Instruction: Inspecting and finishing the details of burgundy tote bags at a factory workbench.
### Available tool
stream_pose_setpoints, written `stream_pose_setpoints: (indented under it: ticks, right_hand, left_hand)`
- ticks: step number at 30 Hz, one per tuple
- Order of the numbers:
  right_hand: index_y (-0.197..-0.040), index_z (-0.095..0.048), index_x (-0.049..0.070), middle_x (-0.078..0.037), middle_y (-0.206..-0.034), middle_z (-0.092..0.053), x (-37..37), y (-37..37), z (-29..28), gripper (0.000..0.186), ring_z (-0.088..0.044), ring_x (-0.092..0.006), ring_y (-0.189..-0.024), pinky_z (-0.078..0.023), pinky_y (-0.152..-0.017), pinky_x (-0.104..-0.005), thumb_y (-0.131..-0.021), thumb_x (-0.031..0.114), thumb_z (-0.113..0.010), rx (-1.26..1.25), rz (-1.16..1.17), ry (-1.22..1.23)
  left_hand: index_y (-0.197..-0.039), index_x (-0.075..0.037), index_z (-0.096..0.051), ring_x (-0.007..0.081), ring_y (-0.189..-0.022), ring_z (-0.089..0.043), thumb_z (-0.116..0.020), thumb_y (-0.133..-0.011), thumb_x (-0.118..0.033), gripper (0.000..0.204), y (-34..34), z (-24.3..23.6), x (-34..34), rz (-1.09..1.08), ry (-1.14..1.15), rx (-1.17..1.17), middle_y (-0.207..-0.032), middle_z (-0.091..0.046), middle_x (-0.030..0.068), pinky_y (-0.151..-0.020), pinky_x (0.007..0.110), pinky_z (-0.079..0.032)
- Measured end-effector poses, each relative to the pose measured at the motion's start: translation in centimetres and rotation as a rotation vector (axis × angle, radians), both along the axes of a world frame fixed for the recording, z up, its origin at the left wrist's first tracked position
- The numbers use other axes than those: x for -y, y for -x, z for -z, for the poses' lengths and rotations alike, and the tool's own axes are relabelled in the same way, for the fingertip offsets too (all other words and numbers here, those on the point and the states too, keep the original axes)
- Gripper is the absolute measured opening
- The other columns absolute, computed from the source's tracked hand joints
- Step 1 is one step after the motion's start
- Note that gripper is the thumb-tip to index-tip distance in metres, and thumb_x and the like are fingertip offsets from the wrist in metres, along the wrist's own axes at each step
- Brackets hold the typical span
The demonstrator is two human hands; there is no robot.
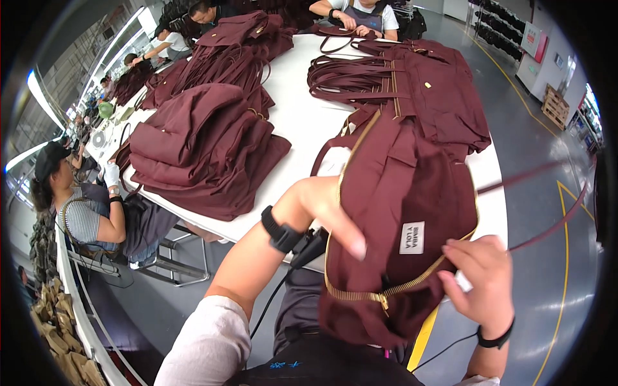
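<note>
A maroon fabric bag (425,186) hangs at the near edge of the table, its gold zipper (357,296) curving around a panel with a small white sewn label (412,237). My left hand (331,219) grips the bag's left side, thumb over the front and the other fingers hidden behind the fabric. My right hand (479,280) holds the zippered edge on the right with bent fingers. A gold zipper pull (384,303) dangles at the bottom. Thin maroon straps (541,231) stick out to the right of the bag.
The white table (302,119) carries maroon bag piles at left (206,154) and back right (444,90). A co-worker (90,219) sits at left; another (360,19) works opposite; others are farther back. A stool (177,270) stands below. A wooden pallet (555,106) is by the right wall.
</note>
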State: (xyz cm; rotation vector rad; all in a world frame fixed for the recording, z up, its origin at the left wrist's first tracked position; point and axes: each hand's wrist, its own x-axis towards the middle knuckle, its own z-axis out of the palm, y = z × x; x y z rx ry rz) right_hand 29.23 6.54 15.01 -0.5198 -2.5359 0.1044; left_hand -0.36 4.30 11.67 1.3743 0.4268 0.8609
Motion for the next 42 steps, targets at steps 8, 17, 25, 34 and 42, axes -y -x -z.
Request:
stream_pose_setpoints:
  ticks: [8, 17, 25, 34, 42]
  right_hand:
    - [-0.114, -0.056, 0.004, -0.013, -0.114, -0.056, 0.5, 1.9, 4.1, 0.054, -0.054, -0.0289, -0.101, -0.042, -0.086, -0.0386, -0.064, 0.013, -0.073, 0.047, -0.101, 0.314]
    - [-0.107, -0.063, 0.013, -0.003, -0.126, -0.052, -1.1, 5.1, 5.1, 0.055, -0.045, -0.0269, -0.119, -0.032, -0.103, -0.0476, -0.054, 0.018, -0.078, 0.060, -0.246, 0.069]
    - [-0.100, -0.066, 0.011, -0.006, -0.119, -0.057, -0.4, 7.4, 4.9, 0.043, -0.049, -0.0266, -0.112, -0.038, -0.096, -0.0439, -0.057, 0.014, -0.075, -0.085, -0.215, 0.004]
    - [-0.100, -0.067, 0.008, -0.009, -0.117, -0.057, 0.2, 8.4, 4.9, 0.045, -0.052, -0.0279, -0.106, -0.043, -0.082, -0.0394, -0.055, 0.009, -0.069, -0.200, -0.100, -0.038]
    - [-0.108, -0.062, 0.007, -0.010, -0.122, -0.055, 0.0, 8.4, 4.4, 0.043, -0.052, -0.0294, -0.106, -0.043, -0.082, -0.0377, -0.065, 0.007, -0.069, -0.265, -0.154, 0.154]
  left_hand:
    - [-0.116, 0.001, -0.055, 0.0160, -0.098, -0.058, -0.077, -0.069, -0.005, 0.052, -1.2, 3.7, -0.7, -0.013, 0.082, -0.286, -0.106, -0.063, 0.0084, -0.087, 0.031, -0.046]
    - [-0.120, 0.001, -0.044, 0.0280, -0.095, -0.058, -0.079, -0.068, -0.017, 0.065, -3.5, 1.6, 5.1, -0.920, -0.389, -0.810, -0.104, -0.056, 0.0160, -0.082, 0.035, -0.046]
    - [-0.079, 0.002, -0.056, 0.0320, -0.069, -0.057, -0.065, -0.081, -0.043, 0.046, -4.3, 3.6, 10.7, -0.886, -0.213, -1.019, -0.072, -0.055, 0.0160, -0.062, 0.037, -0.044]
    - [-0.107, 0.006, -0.052, 0.0165, -0.081, -0.055, -0.072, -0.078, -0.020, 0.044, -7.2, 4.6, 9.2, -1.085, -0.101, -0.352, -0.090, -0.058, 0.0116, -0.073, 0.029, -0.046]
    - [-0.111, 0.006, -0.054, 0.0123, -0.089, -0.060, -0.070, -0.079, -0.010, 0.039, -7.1, 4.4, 8.0, -1.168, -0.103, -0.161, -0.099, -0.064, 0.0102, -0.078, 0.026, -0.048]
